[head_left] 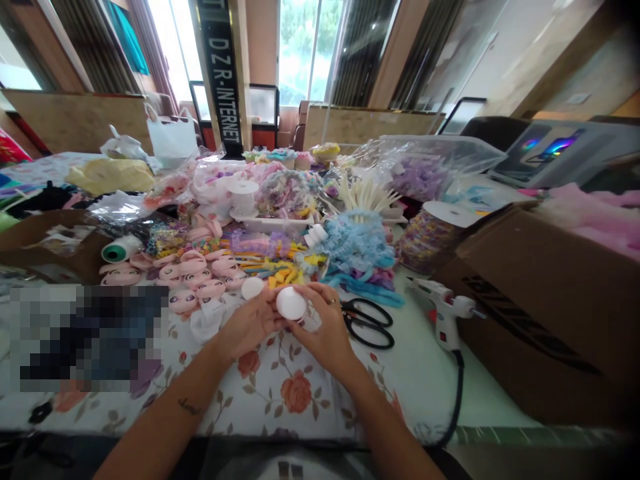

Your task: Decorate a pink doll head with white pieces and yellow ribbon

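Observation:
A small white round piece with a flat disc-like top [291, 304] is held between my two hands, above the flowered tablecloth [295, 393]. The fingers and thumb of my right hand [325, 323] curl around its right side. From the left, my left hand [253, 320] grips it with bent fingertips, partly hidden. Just beyond the left hand is another white disc [253, 287]. Black-handled scissors [367, 323] lie beside my right hand. Several pink doll-like heads with drawn faces [195, 275] are grouped behind the left hand.
A white glue gun [445, 310] stands at right, its cord running to the table's front edge. Beside it is a large cardboard box [540, 320]. Blue ruffled trim [353, 240], a ribbon spool [433, 233] and a white spool [243, 198] crowd the back. A blurred patch covers the left.

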### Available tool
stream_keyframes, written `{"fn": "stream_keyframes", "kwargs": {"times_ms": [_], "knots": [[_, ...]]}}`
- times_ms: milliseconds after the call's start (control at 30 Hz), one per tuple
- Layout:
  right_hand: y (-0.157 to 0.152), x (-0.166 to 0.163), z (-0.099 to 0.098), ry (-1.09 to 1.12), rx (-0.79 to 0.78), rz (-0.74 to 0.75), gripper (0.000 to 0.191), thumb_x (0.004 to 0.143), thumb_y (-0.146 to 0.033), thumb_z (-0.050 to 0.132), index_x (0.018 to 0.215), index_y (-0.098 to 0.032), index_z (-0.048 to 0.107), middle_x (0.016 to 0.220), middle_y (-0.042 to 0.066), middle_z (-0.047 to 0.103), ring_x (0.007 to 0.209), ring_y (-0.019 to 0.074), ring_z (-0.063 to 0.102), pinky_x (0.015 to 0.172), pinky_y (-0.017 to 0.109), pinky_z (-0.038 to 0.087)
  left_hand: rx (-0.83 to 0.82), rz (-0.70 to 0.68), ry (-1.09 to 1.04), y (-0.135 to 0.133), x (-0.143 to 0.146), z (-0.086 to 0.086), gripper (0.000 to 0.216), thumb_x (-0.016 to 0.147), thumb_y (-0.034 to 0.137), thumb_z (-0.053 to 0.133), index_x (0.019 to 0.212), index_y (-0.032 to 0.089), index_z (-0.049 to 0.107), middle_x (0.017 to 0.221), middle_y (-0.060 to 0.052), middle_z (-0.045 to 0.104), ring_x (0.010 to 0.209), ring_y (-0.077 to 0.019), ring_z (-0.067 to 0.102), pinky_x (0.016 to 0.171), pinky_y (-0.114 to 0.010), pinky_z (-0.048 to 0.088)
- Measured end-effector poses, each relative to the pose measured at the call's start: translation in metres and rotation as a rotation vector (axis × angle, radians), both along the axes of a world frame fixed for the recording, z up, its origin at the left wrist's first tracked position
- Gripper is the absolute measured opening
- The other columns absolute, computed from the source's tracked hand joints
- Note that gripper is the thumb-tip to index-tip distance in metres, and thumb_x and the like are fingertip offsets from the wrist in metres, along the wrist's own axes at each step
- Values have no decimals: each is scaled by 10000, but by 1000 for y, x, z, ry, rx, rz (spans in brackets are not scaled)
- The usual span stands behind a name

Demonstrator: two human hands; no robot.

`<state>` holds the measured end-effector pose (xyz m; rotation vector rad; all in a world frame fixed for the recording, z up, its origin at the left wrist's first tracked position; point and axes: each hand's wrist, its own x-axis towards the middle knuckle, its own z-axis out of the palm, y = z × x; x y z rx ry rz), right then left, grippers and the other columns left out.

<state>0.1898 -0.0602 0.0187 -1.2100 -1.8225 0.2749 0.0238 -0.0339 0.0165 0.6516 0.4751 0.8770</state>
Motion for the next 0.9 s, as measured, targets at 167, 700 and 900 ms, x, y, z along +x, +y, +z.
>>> {"fn": "stream_keyframes", "kwargs": {"times_ms": [167,700,900], "knots": [[4,6,-2,52,-69,121,498,728,-250,668,1210,-243,545,1145,79,612,1084,266,526,962,428,392,60,32,97,1,-1,-3,294,823,184,602,1113,146,626,1013,-105,701,877,-201,670,768,-292,535],[6,10,-9,478,-380,205,495,687,-338,743,1149,-216,617,1155,88,654,1050,274,602,915,425,464,126,169,247,3,4,-5,304,795,386,634,942,119,634,864,-82,699,743,-163,665,661,-265,555],[1,2,-8,945,-603,259,384,696,-339,737,1045,-198,661,967,53,718,831,201,659,704,293,516,307,323,357,3,3,-2,346,763,374,665,1024,156,602,1008,-67,639,846,-157,615,706,-258,515]]}}
